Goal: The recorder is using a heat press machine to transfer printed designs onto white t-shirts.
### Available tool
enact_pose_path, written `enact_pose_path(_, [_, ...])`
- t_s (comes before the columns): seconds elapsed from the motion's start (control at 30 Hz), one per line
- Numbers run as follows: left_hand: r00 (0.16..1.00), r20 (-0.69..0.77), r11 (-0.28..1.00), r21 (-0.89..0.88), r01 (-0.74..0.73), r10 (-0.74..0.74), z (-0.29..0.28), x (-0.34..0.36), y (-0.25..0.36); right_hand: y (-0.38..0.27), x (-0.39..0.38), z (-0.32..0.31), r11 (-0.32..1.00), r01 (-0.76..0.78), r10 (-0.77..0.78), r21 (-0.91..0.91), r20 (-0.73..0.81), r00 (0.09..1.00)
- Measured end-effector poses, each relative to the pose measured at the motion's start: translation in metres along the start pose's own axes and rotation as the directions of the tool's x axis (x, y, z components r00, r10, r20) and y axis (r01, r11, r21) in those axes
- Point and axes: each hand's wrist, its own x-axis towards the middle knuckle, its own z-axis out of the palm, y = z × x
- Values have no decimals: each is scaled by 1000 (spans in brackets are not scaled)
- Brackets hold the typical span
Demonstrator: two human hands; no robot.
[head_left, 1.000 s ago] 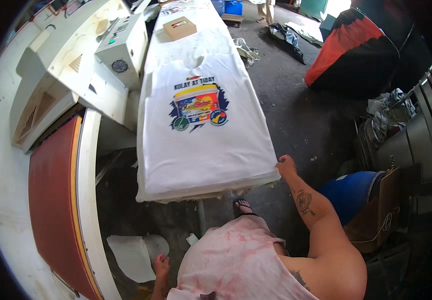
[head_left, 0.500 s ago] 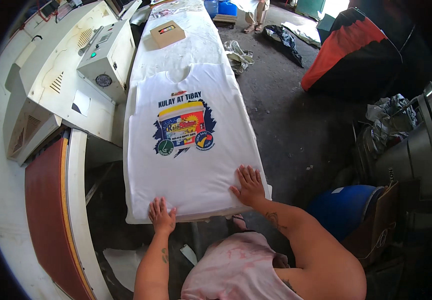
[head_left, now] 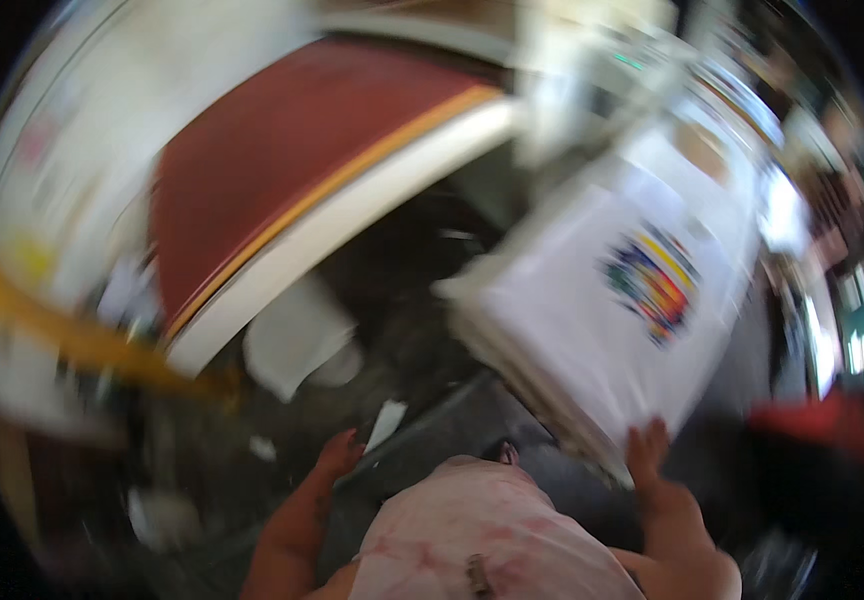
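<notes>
A white sleeveless shirt with a colourful print lies flat over the long white padded table, now on the right of the view. At the shirt's near right corner is my right hand, its fingers stretched out. Blur hides whether it still touches the cloth. My left hand hangs in the air left of the table, away from the shirt, over the dark floor. Its fingers are too smeared to read, and I make out nothing in it.
A red-brown panel with an orange and white edge stands at the upper left. White sheets and a white strip lie on the floor. A yellow bar crosses the left. A brown box sits farther along the table.
The view has swung left, so the table and shirt appear farther right and tilted. My left hand has come off the shirt's near edge. My right hand stays by its near right corner.
</notes>
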Motion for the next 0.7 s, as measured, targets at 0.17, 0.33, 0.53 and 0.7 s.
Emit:
enact_pose_path(0.17, [890, -246, 912, -253, 323, -384, 9, -139, -186, 27, -6, 26, 753, 343, -300, -562, 171, 938])
enact_pose_path(0.33, [735, 68, 608, -514, 606, -675, 87, -279, -308, -196, -64, 97, 332, 917, -615, -223, 686, 389])
enact_pose_path(0.53, [673, 227, 335, -730, 595, -704, 94, -329, -399, -566, -222, 94, 799, 260, -600, 542, 694, 397])
enact_pose_path(0.7, [747, 117, 355, -825, 440, -655, -28, -262, -443, -700, -283, 137, 701, 327, -707, 633, 678, 202])
